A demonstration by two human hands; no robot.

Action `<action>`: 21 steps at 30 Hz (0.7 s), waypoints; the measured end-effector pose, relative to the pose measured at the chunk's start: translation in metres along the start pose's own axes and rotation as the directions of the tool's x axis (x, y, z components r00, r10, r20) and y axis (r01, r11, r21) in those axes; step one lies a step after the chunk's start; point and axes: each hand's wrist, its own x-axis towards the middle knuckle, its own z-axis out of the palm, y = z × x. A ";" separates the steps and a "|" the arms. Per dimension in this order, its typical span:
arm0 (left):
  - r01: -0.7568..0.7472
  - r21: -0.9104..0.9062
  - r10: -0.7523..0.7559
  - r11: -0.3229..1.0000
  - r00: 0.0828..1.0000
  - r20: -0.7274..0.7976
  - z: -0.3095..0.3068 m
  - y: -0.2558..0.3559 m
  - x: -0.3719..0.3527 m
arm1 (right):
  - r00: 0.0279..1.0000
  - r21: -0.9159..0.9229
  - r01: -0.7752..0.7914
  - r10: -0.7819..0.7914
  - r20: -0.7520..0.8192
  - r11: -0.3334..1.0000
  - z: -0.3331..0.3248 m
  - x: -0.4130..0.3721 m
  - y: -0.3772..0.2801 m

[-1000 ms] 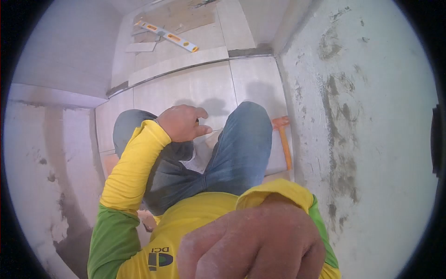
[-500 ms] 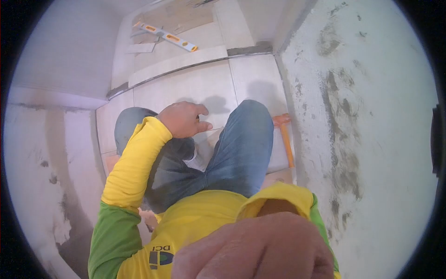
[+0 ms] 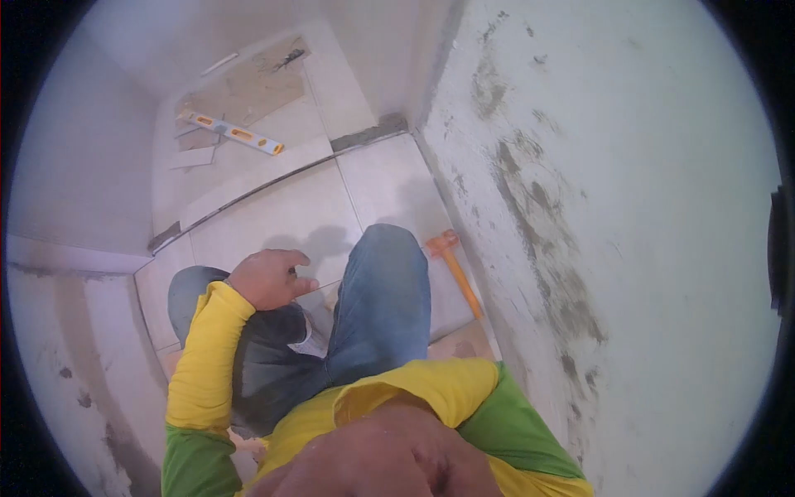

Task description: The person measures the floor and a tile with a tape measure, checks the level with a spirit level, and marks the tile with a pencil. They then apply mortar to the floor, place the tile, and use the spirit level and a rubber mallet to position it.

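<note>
Floor tiles in a pale colour already lie in front of the knees, set edge to edge with thin joints, and they reach up to the threshold. In my judgement the laying in this part is mostly done. What seems left is a brownish bare patch of floor beside the right thigh. The wall is also rough plaster with dark stains and carries no tile. Beyond the threshold a spirit level with orange marks lies among some cut pieces.

The person kneels or squats, in jeans and a yellow and green shirt. The left hand rests on the left knee, with the arm bent and the wrist turned inward. Its fingers are loosely curled, rather narrow, and hold nothing that I can see. The tile nearest to this hand is the one between the two knees, just beside the fingertips.

The right hand is raised very close to the camera, at the bottom of the view, large and blurred. It looks curled like a fist, but I cannot tell if it holds something. An orange-handled hammer lies on the tiles just beside the wall, near the right knee and apart from both hands.
</note>
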 end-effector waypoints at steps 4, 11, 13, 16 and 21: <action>0.000 0.026 0.001 1.000 1.000 -0.029 0.004 -0.005 -0.001 | 0.989 -0.069 0.145 -0.141 0.052 0.987 -0.007 0.014 0.001; 0.027 0.030 -0.028 0.999 0.999 0.019 0.003 -0.002 0.001 | 0.985 -0.248 0.166 -0.171 0.002 0.954 0.003 0.015 0.001; 0.028 0.021 -0.028 0.999 0.999 0.033 -0.001 -0.004 0.001 | 0.973 -0.204 -0.197 0.216 0.077 0.959 0.000 0.025 -0.042; -0.009 0.056 0.008 0.998 0.999 0.031 -0.002 -0.007 0.005 | 0.957 -0.336 -0.185 0.247 0.151 0.924 -0.017 0.022 -0.024; -0.066 0.069 0.067 0.995 0.998 -0.021 0.005 -0.020 0.015 | 0.974 -0.538 0.214 -0.140 0.176 0.815 -0.013 0.023 -0.010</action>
